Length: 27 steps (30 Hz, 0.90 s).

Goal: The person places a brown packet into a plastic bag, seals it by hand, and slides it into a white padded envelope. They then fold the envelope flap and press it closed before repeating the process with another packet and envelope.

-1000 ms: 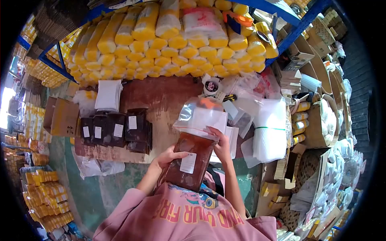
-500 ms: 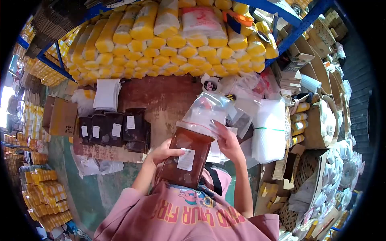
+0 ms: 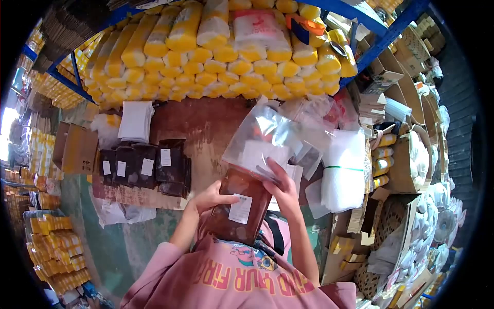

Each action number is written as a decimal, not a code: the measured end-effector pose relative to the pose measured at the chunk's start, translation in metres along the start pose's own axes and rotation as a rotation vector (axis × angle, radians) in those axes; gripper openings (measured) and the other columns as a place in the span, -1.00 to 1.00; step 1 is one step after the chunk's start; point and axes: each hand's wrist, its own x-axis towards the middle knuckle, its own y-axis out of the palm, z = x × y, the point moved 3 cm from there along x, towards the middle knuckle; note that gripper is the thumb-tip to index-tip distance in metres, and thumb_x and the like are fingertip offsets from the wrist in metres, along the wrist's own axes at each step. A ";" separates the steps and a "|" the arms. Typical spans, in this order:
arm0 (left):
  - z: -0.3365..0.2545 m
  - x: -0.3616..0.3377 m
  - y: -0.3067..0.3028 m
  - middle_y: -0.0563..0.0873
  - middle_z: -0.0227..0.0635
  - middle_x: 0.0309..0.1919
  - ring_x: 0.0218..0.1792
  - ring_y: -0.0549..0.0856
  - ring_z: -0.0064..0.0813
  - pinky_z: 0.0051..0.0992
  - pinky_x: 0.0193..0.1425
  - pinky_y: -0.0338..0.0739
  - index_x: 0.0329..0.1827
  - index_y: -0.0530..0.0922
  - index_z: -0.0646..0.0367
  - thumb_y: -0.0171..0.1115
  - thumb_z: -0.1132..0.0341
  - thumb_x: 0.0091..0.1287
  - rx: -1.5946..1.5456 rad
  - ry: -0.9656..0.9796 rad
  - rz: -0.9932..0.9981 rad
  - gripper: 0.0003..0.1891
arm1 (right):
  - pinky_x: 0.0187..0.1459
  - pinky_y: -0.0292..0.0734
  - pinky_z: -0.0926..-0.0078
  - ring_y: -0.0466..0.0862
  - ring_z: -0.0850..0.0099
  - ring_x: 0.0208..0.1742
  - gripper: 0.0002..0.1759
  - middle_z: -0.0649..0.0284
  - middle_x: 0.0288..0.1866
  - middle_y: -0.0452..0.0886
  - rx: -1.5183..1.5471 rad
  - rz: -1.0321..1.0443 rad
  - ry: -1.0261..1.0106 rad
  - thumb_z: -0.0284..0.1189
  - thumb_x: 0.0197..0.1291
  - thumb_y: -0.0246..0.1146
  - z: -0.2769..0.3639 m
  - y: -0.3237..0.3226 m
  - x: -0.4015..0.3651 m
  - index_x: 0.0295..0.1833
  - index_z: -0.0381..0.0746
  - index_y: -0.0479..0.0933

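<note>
My left hand (image 3: 210, 198) grips the left side of a brown package (image 3: 236, 206), its thumb beside the white label (image 3: 240, 208). At the package's upper right corner, my right hand (image 3: 280, 186) is closed with the fingers on the clear plastic bag (image 3: 262, 134). The clear bag stretches upward from the package's top edge, with a white area showing in its lower part. The package leans against the front of the pink shirt. Several dark labelled packages (image 3: 142, 167) lie on the table's left, below a stack of white sheets (image 3: 136, 121).
Yellow and white rolls (image 3: 221, 72) are piled behind the brown table (image 3: 206, 123). A white bundle with a green band (image 3: 343, 172) stands on the right. Open cardboard boxes (image 3: 414, 154) line the right side; another box (image 3: 77, 149) is at left.
The clear bag has spread upward and left over the package's top. My right hand has moved slightly down and left, closing onto the bag's lower edge. My left hand stays on the package.
</note>
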 end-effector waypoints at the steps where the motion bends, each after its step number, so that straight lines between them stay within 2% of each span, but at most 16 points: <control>1: -0.008 -0.002 0.005 0.54 -0.22 0.24 0.22 0.53 -0.43 -0.40 0.35 0.38 0.40 0.32 0.27 0.50 0.26 0.13 0.045 0.001 -0.022 -0.22 | 0.35 0.33 0.37 0.48 0.35 0.32 -0.16 0.00 0.40 0.42 -0.027 -0.018 -0.010 -0.60 0.13 0.35 0.000 0.001 0.000 0.53 -0.24 0.17; 3: -0.011 -0.001 0.011 0.54 -0.22 0.24 0.22 0.53 -0.43 -0.39 0.35 0.37 0.41 0.31 0.27 0.49 0.27 0.14 0.044 0.043 -0.030 -0.22 | 0.37 0.33 0.37 0.50 0.34 0.30 -0.14 0.00 0.39 0.43 -0.079 -0.054 -0.036 -0.65 0.12 0.36 0.004 0.004 0.000 0.53 -0.21 0.16; 4: -0.006 0.001 0.012 0.54 -0.21 0.24 0.23 0.53 -0.42 -0.38 0.36 0.37 0.42 0.30 0.27 0.48 0.29 0.15 -0.004 0.084 -0.017 -0.23 | 0.31 0.40 0.39 0.55 0.33 0.24 -0.13 -0.01 0.31 0.48 0.096 -0.096 -0.005 -0.63 0.09 0.40 0.005 0.008 -0.002 0.51 -0.19 0.19; 5: -0.001 0.002 0.014 0.54 -0.21 0.23 0.23 0.53 -0.41 -0.38 0.37 0.36 0.42 0.30 0.27 0.46 0.30 0.16 -0.052 0.122 -0.004 -0.24 | 0.31 0.40 0.39 0.55 0.33 0.25 -0.13 0.01 0.31 0.49 0.100 -0.098 0.007 -0.62 0.09 0.40 0.004 0.009 -0.003 0.51 -0.18 0.19; 7: 0.006 0.002 0.021 0.54 -0.20 0.23 0.24 0.53 -0.39 -0.36 0.38 0.35 0.45 0.24 0.27 0.44 0.34 0.18 -0.138 0.209 -0.106 -0.22 | 0.31 0.41 0.39 0.53 0.34 0.26 -0.13 0.03 0.30 0.49 0.112 -0.106 0.041 -0.61 0.10 0.40 0.001 0.011 -0.007 0.52 -0.18 0.18; 11: 0.017 -0.004 0.022 0.54 -0.18 0.22 0.26 0.52 -0.33 -0.33 0.40 0.34 0.50 0.14 0.27 0.40 0.40 0.20 -0.460 0.319 -0.189 -0.17 | 0.31 0.39 0.40 0.51 0.36 0.27 -0.18 0.09 0.31 0.49 -0.076 -0.097 -0.041 -0.56 0.12 0.40 -0.009 0.016 -0.009 0.49 -0.21 0.23; 12: 0.017 -0.008 0.021 0.55 -0.18 0.21 0.21 0.56 -0.34 -0.33 0.34 0.41 0.50 0.11 0.27 0.36 0.40 0.23 -0.456 0.351 -0.225 -0.20 | 0.30 0.39 0.40 0.52 0.37 0.27 -0.21 0.09 0.31 0.50 -0.128 -0.093 -0.039 -0.52 0.12 0.40 -0.012 0.016 -0.010 0.48 -0.23 0.26; 15: 0.032 -0.018 0.018 0.59 -0.21 0.16 0.11 0.62 -0.39 -0.37 0.25 0.49 0.40 0.26 0.25 0.31 0.40 0.28 -0.386 0.254 -0.347 -0.36 | 0.28 0.38 0.41 0.52 0.39 0.24 -0.26 0.13 0.28 0.53 -0.193 -0.090 -0.119 -0.49 0.11 0.41 -0.014 0.027 -0.015 0.43 -0.24 0.34; 16: 0.025 -0.022 0.020 0.65 -0.24 0.05 0.00 0.67 -0.45 -0.42 0.14 0.54 0.25 0.42 0.25 0.28 0.40 0.31 -0.317 0.302 -0.386 -0.55 | 0.27 0.38 0.41 0.53 0.39 0.23 -0.27 0.13 0.27 0.53 -0.210 -0.057 -0.121 -0.49 0.10 0.41 -0.015 0.030 -0.017 0.43 -0.23 0.36; 20: 0.029 -0.028 0.031 0.70 -0.29 -0.05 -0.06 0.69 -0.47 -0.44 0.06 0.56 0.17 0.51 0.25 0.28 0.37 0.32 -0.636 0.368 -0.443 -0.63 | 0.19 0.44 0.51 0.58 0.47 0.13 -0.36 0.24 0.14 0.61 -0.235 0.038 -0.024 -0.55 0.05 0.45 -0.010 0.039 -0.024 0.30 -0.25 0.49; 22: 0.037 -0.028 0.025 0.65 -0.28 0.05 0.02 0.65 -0.47 -0.45 0.12 0.53 0.25 0.45 0.24 0.28 0.36 0.32 -0.581 0.369 -0.423 -0.55 | 0.12 0.49 0.52 0.60 0.51 0.05 -0.40 0.29 0.04 0.65 -0.214 0.041 -0.016 -0.56 -0.01 0.49 -0.014 0.038 -0.026 0.23 -0.27 0.55; 25: 0.047 -0.023 0.016 0.55 -0.26 0.20 0.16 0.56 -0.46 -0.44 0.24 0.43 0.36 0.33 0.24 0.28 0.34 0.35 -0.612 0.431 -0.479 -0.45 | 0.12 0.50 0.50 0.61 0.50 0.05 -0.40 0.28 0.04 0.64 -0.115 0.045 0.033 -0.58 -0.04 0.50 -0.017 0.035 -0.031 0.20 -0.29 0.56; 26: 0.048 -0.021 0.016 0.51 -0.26 0.26 0.22 0.52 -0.47 -0.43 0.29 0.40 0.40 0.28 0.24 0.27 0.33 0.36 -0.641 0.462 -0.512 -0.42 | 0.16 0.50 0.45 0.61 0.46 0.09 -0.39 0.23 0.15 0.58 -0.085 0.027 0.060 -0.60 -0.06 0.51 -0.016 0.033 -0.033 0.19 -0.31 0.55; 27: 0.043 -0.018 0.018 0.48 -0.26 0.28 0.25 0.48 -0.47 -0.43 0.34 0.34 0.41 0.26 0.25 0.27 0.32 0.37 -0.546 0.468 -0.544 -0.41 | 0.19 0.48 0.41 0.58 0.41 0.14 -0.23 0.17 0.20 0.54 0.000 0.000 0.046 -0.61 -0.04 0.49 -0.013 0.032 -0.034 0.33 -0.23 0.35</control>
